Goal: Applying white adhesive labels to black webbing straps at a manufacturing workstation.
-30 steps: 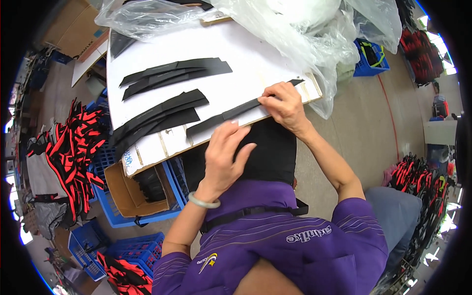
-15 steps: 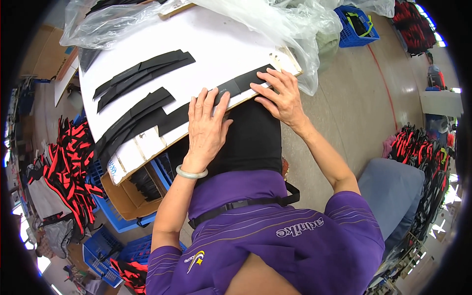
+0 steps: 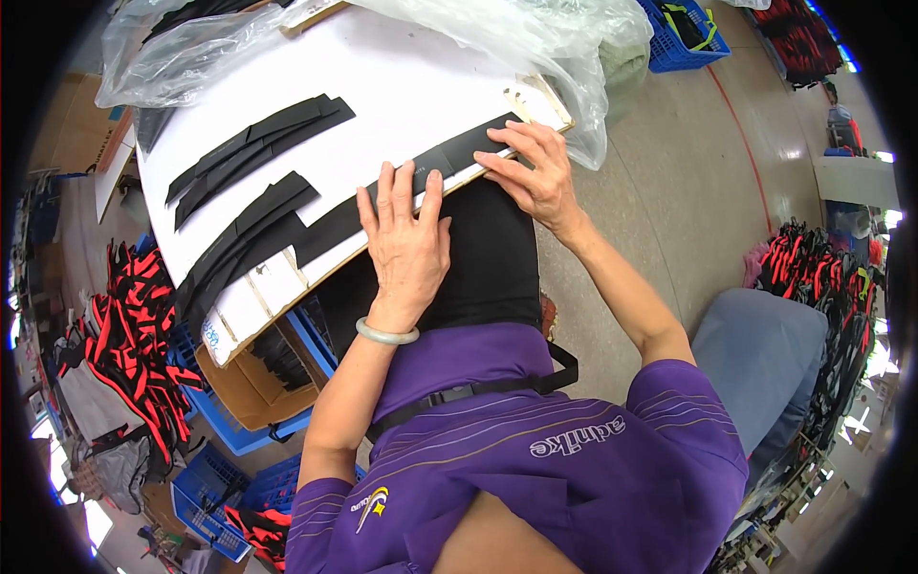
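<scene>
A long black fabric strip [image 3: 466, 149] lies along the near edge of a white board [image 3: 411, 81]. My left hand [image 3: 406, 253] rests flat across its middle, fingers spread, beside a greyer patch with small print. At the strip's right end is my right hand [image 3: 543, 177], its fingers apart and lightly bent, tips touching the strip near the board's corner. Its thumb is by the board's edge. To the left, another group of black strips [image 3: 251, 225] overlaps in a fan. Farther back sits a second bundle of black strips [image 3: 263, 143].
Crumpled clear plastic [image 3: 564, 57] covers the board's far side. Below its left corner stands a cardboard box [image 3: 234, 383] in a blue crate. Black-and-red pieces [image 3: 143, 354] are heaped at left. A blue basket [image 3: 684, 57] stands far right, a grey-blue covered bundle [image 3: 760, 368] nearer.
The view has shifted, moving the board slightly left and up in the picture. My left hand's fingers are spread wider and sit slightly farther right along the strip. My right hand stays at its end.
</scene>
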Demonstrator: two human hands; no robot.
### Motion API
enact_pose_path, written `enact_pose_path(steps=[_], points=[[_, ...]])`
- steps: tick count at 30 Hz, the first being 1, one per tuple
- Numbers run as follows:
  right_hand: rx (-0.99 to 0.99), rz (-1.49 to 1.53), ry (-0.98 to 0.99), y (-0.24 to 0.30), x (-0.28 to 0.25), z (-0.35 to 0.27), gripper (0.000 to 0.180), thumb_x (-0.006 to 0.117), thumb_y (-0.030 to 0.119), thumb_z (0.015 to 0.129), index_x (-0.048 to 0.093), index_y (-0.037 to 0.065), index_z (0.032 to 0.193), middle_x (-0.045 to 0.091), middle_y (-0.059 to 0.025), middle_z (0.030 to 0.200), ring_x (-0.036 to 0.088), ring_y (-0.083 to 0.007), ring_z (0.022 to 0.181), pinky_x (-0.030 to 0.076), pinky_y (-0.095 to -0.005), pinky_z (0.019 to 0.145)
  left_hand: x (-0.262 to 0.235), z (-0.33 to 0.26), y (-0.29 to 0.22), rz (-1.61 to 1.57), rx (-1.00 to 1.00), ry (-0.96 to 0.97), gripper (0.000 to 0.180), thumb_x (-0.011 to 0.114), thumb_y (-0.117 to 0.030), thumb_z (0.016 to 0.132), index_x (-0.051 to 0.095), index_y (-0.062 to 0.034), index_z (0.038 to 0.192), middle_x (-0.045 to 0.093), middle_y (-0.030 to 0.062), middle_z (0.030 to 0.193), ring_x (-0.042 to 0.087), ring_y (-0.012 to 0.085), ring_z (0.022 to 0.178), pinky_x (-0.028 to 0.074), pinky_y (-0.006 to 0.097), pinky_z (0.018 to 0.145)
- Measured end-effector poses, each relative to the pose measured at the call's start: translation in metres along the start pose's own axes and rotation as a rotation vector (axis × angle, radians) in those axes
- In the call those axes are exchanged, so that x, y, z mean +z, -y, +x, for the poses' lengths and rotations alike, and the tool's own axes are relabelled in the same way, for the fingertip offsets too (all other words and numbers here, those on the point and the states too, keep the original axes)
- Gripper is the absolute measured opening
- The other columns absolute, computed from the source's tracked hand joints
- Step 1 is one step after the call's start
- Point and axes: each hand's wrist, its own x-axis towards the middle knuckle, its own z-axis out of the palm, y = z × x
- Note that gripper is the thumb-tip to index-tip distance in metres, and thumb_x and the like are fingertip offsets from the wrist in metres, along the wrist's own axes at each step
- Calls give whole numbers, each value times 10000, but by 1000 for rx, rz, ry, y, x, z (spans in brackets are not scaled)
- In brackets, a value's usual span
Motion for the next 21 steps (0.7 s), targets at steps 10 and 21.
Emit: enact_pose_path(steps=[10,21], points=[[12,38,-22,-3,5,0,295,767,198,722,732,240,1012,629,35,1150,533,-207,1127,390,-391,973,22,-2,-1,23,17,-93,681,711,-99,744,458,-118,1376,390,164,1414,325,352,1363,210,526,1124],[50,60,-7,-2,6,0,293,769,182,714,743,237,1001,644,29,1143,526,-205,1145,373,-381,985,33,-4,1,47,14,-191,624,704,-96,739,510,-122,1331,416,157,1384,358,336,1341,220,509,1108]])
